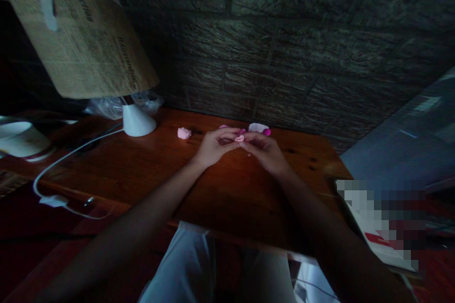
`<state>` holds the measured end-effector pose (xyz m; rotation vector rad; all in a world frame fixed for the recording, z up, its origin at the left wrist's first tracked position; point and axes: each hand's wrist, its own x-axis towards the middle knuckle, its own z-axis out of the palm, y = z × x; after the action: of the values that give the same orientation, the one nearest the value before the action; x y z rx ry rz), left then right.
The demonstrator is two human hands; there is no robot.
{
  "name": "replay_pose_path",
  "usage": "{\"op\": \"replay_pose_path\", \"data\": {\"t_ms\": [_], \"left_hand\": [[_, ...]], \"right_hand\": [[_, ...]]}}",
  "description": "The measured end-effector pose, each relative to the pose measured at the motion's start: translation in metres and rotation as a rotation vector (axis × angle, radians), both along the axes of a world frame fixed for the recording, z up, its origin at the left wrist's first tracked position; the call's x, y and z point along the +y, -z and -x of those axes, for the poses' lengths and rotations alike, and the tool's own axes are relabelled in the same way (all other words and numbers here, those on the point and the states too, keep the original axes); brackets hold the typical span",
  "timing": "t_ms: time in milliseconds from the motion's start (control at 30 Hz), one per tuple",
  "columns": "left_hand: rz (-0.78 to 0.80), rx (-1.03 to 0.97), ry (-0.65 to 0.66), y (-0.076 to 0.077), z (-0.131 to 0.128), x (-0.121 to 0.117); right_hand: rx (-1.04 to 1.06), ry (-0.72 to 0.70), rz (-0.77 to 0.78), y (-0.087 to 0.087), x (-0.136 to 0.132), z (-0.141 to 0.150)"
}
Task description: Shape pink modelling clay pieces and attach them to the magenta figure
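Observation:
Above the wooden table (142,170), my left hand (215,147) and my right hand (267,152) meet at the fingertips. Pinched between them is a small, pale pink piece of clay (240,138), soft and folded in look. Both hands are closed on it, though the exact finger contact is small and dim. A larger pink lump of clay (184,133) lies to the left of my left hand. Just behind my hands lie a whitish piece (258,127) and a magenta piece (267,132), with other pink bits partly hidden by my fingers.
A lamp with a printed paper shade (92,42) and white base (138,120) stands at the left; its white cord (53,163) hangs over the front edge. Further left is a white cup (23,139). A dark stone wall (220,47) rises behind the table.

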<state>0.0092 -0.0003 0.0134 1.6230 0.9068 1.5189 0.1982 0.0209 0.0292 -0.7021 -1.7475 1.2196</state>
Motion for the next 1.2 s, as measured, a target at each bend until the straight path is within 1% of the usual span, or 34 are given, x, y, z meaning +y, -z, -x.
{"op": "replay_pose_path", "data": {"t_ms": [200, 333, 467, 600, 767, 1000, 1200], "left_hand": [[-0.038, 0.042, -0.010, -0.0014, 0.0005, 0.0007], [-0.025, 0.011, 0.040, -0.0003, 0.0005, 0.0009], [0.037, -0.034, 0.120, -0.0013, 0.0001, -0.0002], [0.113, -0.077, 0.188, -0.0030, 0.0007, -0.0018], [0.177, -0.099, 0.197, -0.0004, 0.0019, -0.0007], [0.211, -0.115, 0.188, 0.0004, 0.0013, 0.0008], [0.239, -0.135, 0.172, 0.0034, 0.0035, 0.0023]], "right_hand": [[-0.018, -0.028, 0.021, 0.0010, -0.0006, 0.0007], [0.003, -0.021, 0.064, 0.0002, -0.0018, 0.0016], [0.042, -0.044, 0.104, -0.0001, -0.0017, 0.0017], [0.089, -0.039, 0.165, 0.0004, -0.0008, 0.0013], [0.106, -0.036, 0.199, -0.0008, -0.0009, 0.0013], [0.087, 0.087, 0.104, 0.0013, 0.0034, 0.0025], [0.004, 0.058, 0.001, 0.0043, 0.0070, 0.0000]]}}
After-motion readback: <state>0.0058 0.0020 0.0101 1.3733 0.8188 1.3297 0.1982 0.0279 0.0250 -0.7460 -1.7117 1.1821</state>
